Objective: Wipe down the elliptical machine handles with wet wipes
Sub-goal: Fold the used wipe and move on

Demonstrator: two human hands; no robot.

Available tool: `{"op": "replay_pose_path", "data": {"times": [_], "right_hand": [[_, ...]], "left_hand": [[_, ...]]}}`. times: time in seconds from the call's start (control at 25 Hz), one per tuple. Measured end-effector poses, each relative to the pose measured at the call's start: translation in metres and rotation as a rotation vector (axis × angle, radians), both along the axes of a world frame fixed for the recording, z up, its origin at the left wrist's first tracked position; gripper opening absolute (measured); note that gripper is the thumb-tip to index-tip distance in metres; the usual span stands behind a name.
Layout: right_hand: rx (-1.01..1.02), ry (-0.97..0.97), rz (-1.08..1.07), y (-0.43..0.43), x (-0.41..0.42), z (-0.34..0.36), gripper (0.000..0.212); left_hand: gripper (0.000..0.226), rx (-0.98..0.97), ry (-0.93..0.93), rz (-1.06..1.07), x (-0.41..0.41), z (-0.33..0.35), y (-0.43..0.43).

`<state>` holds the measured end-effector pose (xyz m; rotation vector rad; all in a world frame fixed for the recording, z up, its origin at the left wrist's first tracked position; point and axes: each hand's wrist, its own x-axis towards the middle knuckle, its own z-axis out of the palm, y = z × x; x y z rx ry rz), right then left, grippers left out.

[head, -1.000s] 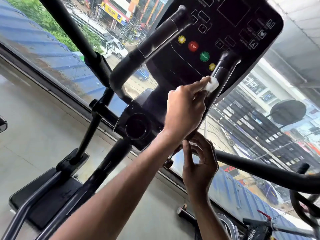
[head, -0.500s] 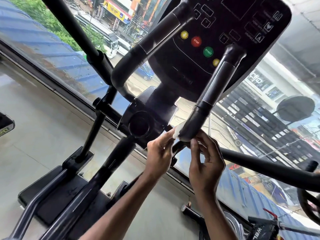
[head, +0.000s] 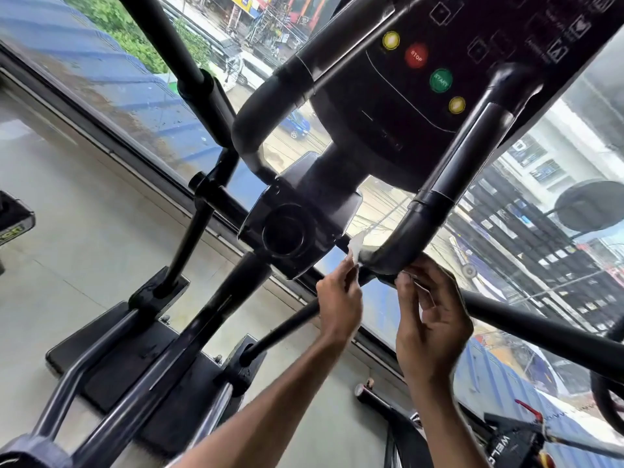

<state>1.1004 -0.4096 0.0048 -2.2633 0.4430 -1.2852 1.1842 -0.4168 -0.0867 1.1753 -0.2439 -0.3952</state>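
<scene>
The black elliptical has two fixed handles curving down from its console point(head: 472, 45): the left handle point(head: 270, 99) and the right handle point(head: 472, 153). My left hand point(head: 337, 302) pinches a white wet wipe point(head: 356, 246) against the inner side of the right handle's bottom bend. My right hand point(head: 435, 322) is curled just under that same bend, fingertips touching the handle. It pinches a thin white strip that looks like part of the wipe.
A long moving arm bar point(head: 540, 325) runs right behind my right hand. Another moving arm point(head: 175, 45) rises at the left. The pivot housing point(head: 290, 228) sits just left of the wipe. Pedals and frame point(head: 128, 349) lie below, with a large window behind.
My left hand has slid the wipe down the right handle, from its top by the console to the bottom bend. My right hand stayed under the bend.
</scene>
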Motion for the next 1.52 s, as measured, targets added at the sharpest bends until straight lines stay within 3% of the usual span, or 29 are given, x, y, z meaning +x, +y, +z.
{"op": "replay_pose_path", "data": {"times": [0.2,0.36,0.52,0.76,1.04,1.2,1.36,1.52], "right_hand": [[0.04,0.015,0.042,0.005,0.001,0.004,0.027],[0.028,0.087,0.059,0.005,-0.006,0.007,0.031],[0.064,0.097,0.108,-0.001,-0.008,0.008,0.035],[0.008,0.126,0.144,-0.002,-0.013,0.009,0.041],[-0.003,0.096,0.165,-0.005,-0.014,0.005,0.042],[-0.022,0.102,0.107,-0.008,-0.017,0.0,0.041],[0.056,0.075,0.018,-0.022,-0.024,-0.032,0.036],[0.26,0.273,-0.032,-0.044,-0.04,-0.094,0.03]], "left_hand": [[0.025,-0.423,0.428,-0.023,-0.04,0.054,0.048],[0.023,-0.564,0.455,-0.029,-0.049,0.067,0.073],[0.025,-0.327,0.212,0.028,-0.042,0.057,0.068],[0.035,-0.213,-0.027,0.126,-0.048,0.057,0.078],[0.025,0.245,-0.361,0.195,-0.013,0.019,0.037],[0.028,0.506,-0.521,0.089,0.003,0.002,0.026],[0.03,0.692,-0.454,-0.03,0.002,-0.02,0.032],[0.023,0.71,-0.402,-0.122,-0.018,-0.041,0.052]]}}
